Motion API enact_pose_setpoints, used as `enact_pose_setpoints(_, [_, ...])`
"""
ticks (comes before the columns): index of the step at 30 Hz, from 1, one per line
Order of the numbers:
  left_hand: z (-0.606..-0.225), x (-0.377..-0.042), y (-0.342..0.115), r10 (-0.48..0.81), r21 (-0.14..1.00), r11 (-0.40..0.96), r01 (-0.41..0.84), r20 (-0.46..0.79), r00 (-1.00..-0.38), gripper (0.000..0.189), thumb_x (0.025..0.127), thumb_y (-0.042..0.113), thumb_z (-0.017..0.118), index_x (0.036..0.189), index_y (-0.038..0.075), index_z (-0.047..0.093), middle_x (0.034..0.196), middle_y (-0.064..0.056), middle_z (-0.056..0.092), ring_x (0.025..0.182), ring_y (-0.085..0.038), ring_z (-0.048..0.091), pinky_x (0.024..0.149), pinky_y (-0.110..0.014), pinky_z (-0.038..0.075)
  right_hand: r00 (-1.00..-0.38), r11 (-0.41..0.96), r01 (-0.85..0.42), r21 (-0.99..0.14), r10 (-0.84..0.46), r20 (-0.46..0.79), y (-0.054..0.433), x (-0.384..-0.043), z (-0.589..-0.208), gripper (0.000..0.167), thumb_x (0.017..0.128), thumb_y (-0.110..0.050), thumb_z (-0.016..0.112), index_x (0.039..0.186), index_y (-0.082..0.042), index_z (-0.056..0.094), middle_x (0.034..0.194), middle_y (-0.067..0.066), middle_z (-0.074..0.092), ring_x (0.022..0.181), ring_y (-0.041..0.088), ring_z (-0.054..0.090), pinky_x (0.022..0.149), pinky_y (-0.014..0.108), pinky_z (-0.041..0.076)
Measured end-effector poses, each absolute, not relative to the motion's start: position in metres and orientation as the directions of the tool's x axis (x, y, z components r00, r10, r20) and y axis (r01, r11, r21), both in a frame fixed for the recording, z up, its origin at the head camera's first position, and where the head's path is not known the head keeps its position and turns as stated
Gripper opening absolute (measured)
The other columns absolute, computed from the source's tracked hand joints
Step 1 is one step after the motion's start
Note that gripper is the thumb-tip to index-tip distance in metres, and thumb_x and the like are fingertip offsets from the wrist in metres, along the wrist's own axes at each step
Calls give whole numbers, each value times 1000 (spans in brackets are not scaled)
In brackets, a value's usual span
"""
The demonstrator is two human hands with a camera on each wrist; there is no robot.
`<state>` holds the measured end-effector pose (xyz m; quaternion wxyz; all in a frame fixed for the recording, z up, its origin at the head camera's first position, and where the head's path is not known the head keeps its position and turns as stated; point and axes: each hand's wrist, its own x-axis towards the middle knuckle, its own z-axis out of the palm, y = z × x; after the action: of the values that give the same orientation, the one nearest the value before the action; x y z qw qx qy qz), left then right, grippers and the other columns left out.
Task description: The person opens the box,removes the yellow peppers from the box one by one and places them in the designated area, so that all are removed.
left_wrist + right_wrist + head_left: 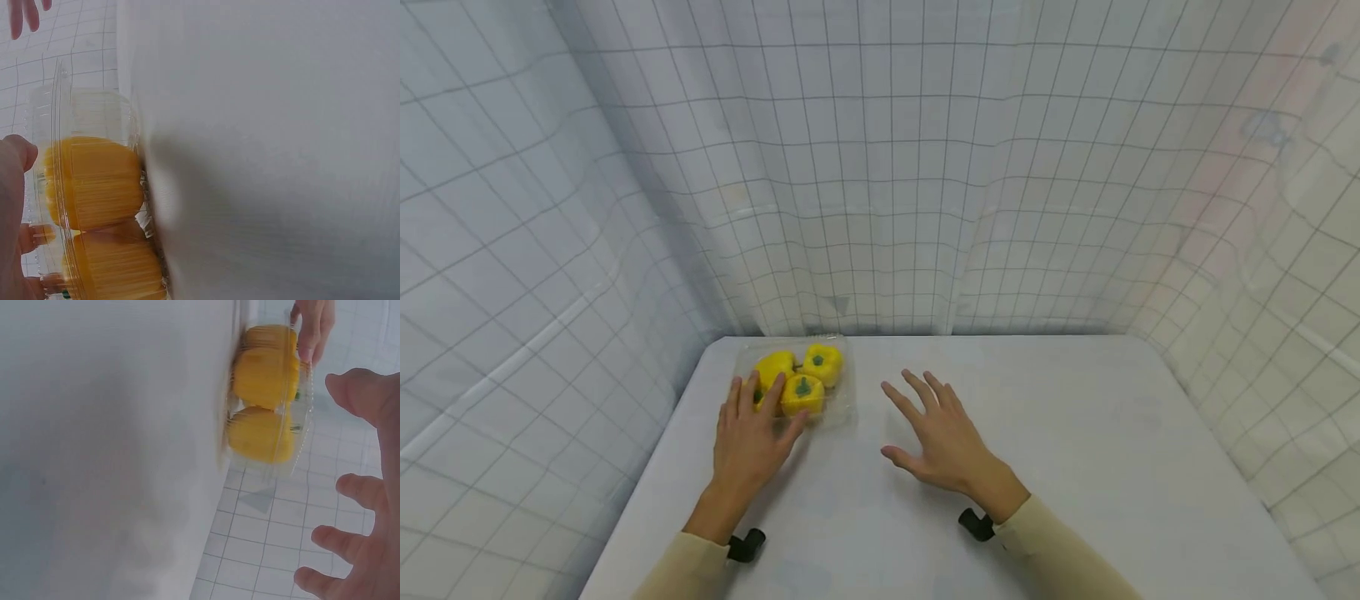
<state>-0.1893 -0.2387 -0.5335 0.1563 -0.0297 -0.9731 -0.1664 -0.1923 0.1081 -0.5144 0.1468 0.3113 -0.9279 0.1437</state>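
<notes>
Clear plastic container (842, 407), lidded, sits at the far left of the white desk (1045, 425), close to the back edge. Inside: yellow bell peppers (823, 363), four visible from the head view, grouped together, with green stems (803, 387) facing up on those not covered. Hands well apart from each other. Left hand (751, 446) lies over the near left part of the container, fingers spread and only slightly bent, thumb toward the near edge; nothing clamped. Fingertips are at the lid; whether they press on it cannot be told. Right hand (951, 446) is raised above the desk, to the right of the container and apart from it, fingers and thumb spread, holding nothing. Each wrist bears a small black fitting, left (747, 546) and right (976, 524); cream sleeves (1063, 554) cover the forearms. White curtain (917, 167) with a dark grid surrounds the desk at the back and both sides; a grey triangular mark (840, 305) shows low on its back panel.
</notes>
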Motion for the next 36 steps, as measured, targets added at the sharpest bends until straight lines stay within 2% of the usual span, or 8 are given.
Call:
enact_pose_setpoints(5, [-535, -188, -239, 25, 291, 947, 140, 367, -930, 79, 111, 53, 76, 176, 16, 51, 183, -32, 38, 173, -63, 26, 131, -86, 36, -759, 757, -630, -176, -552, 344, 99, -197, -516, 92, 107, -62, 78, 183, -29, 39, 186, 18, 44, 167, 56, 47, 133, 73, 46])
enact_pose_setpoints(12, [-538, -187, -236, 17, 306, 942, 139, 371, -929, 75, 111, 52, 76, 174, 17, 55, 182, -31, 40, 173, -63, 29, 132, -85, 37, -743, 721, -661, -208, -589, 319, 86, -199, -515, 90, 108, -58, 79, 183, -27, 40, 186, 19, 43, 166, 57, 48, 133, 74, 46])
enact_pose_setpoints(20, [-536, -182, -227, 35, 273, 948, 161, 415, -909, 68, 109, 48, 80, 168, 18, 63, 176, -31, 50, 167, -63, 40, 120, -86, 49, -721, 696, -687, -207, -620, 307, 71, -202, -514, 89, 109, -55, 80, 183, -25, 41, 187, 18, 43, 167, 55, 48, 132, 72, 48])
enact_pose_setpoints(25, [-533, -178, -222, 36, 262, 954, 147, 385, -922, 67, 110, 48, 79, 169, 20, 62, 177, -30, 50, 169, -62, 39, 120, -86, 50, -694, 666, -715, -213, -638, 334, 61, -207, -515, 85, 109, -51, 82, 180, -23, 45, 186, 21, 43, 164, 58, 50, 129, 73, 51])
enact_pose_setpoints(32, [-530, -175, -215, 73, 231, 958, 168, 370, -926, 69, 109, 49, 81, 170, 21, 62, 176, -31, 52, 168, -62, 42, 115, -87, 54, -688, 670, -720, -184, -653, 317, 56, -213, -519, 85, 111, -50, 80, 183, -28, 40, 188, 17, 40, 165, 54, 51, 131, 70, 51])
enact_pose_setpoints(36, [-528, -175, -210, 89, 226, 957, 181, 364, -927, 69, 108, 49, 82, 169, 22, 62, 176, -30, 52, 168, -61, 42, 113, -86, 55, -686, 668, -723, -179, -660, 307, 57, -214, -519, 80, 111, -47, 81, 179, -26, 47, 187, 15, 43, 166, 51, 51, 133, 69, 49])
